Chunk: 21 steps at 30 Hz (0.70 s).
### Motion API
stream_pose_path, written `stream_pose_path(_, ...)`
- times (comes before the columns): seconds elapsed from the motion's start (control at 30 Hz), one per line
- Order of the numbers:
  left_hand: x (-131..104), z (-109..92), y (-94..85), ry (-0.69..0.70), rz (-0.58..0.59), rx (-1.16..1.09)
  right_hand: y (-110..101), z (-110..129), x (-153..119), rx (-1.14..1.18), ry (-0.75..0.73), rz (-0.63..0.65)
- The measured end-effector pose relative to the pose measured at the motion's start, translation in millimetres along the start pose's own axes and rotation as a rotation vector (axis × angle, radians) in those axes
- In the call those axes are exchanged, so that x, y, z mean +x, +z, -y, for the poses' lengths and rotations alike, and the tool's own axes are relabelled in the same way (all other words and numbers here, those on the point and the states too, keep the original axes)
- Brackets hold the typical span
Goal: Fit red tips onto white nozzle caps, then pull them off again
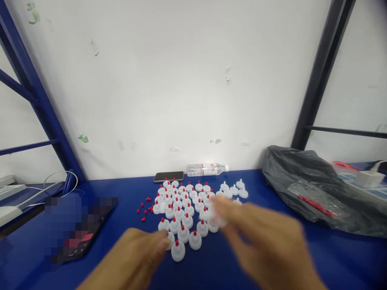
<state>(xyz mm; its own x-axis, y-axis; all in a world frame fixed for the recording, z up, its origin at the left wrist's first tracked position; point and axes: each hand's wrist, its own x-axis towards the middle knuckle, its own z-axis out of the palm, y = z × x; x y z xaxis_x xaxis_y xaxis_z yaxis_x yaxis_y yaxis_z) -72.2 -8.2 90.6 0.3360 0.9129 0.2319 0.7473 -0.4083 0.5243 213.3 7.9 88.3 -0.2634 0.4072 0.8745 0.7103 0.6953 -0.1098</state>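
Dozens of white, dome-shaped nozzle caps (195, 241) stand close together on the blue tabletop, most with a small red tip. My left hand (136, 253) is at the group's near left edge, fingers bent and pressed together. Its fingertips overlap one white cap; whether they hold anything small is hidden. My right hand (263, 237), blurred by motion, is over the right side with thumb and index finger closed around a whitish nozzle cap (221, 220). Several white caps without red tips (240, 184) sit at the back right. Loose red tips (143, 219) lie left of the group.
A phone (168, 177) and a clear plastic bottle (207, 169) lie along the wall. A dark plastic bag (302, 185) occupies the right side, with a power strip (369, 178) beyond it. A dark, partly pixelated device (87, 237) and white cables (57, 173) are at left.
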Motion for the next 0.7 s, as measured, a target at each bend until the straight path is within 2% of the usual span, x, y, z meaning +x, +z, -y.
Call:
stream_pose_path(0.03,-1.5,10.7,-11.2,-0.047,-0.022,0.007,-9.8,-12.0,0.2,-0.108,0.115,-0.096)
stream_pose_path(0.1,-0.5,32.8,-32.7,-0.124,-0.077,0.026,-31.2,-38.3,2.0,-0.258,0.392,-0.164)
stream_pose_path(0.17,5.6,52.5,-44.9,-0.233,-0.148,0.164,-48.4,-61.2,4.4,-0.214,0.563,-0.101)
stream_pose_path(0.27,19.0,72.5,-37.4,-0.293,-0.048,0.284,-56.7,-80.8,6.0,-0.112,0.716,0.042)
stream_pose_path(0.33,26.3,79.7,-21.4,-0.275,0.097,0.275,-52.6,-86.5,4.2,-0.124,0.741,0.156)
stream_pose_path(0.43,31.8,83.7,-0.2,-0.237,0.213,0.243,-43.4,-93.4,-2.2,-0.151,0.705,0.303)
stream_pose_path(0.53,34.9,81.7,7.2,-0.252,0.238,0.268,-39.9,-103.6,-11.2,-0.147,0.637,0.449)
stream_pose_path(0.63,39.5,78.5,6.3,-0.285,0.226,0.305,-40.8,-116.3,-19.7,-0.127,0.601,0.671)
stream_pose_path(0.7,42.4,77.9,5.3,-0.296,0.217,0.322,-40.5,-124.4,-23.7,-0.084,0.599,0.77)
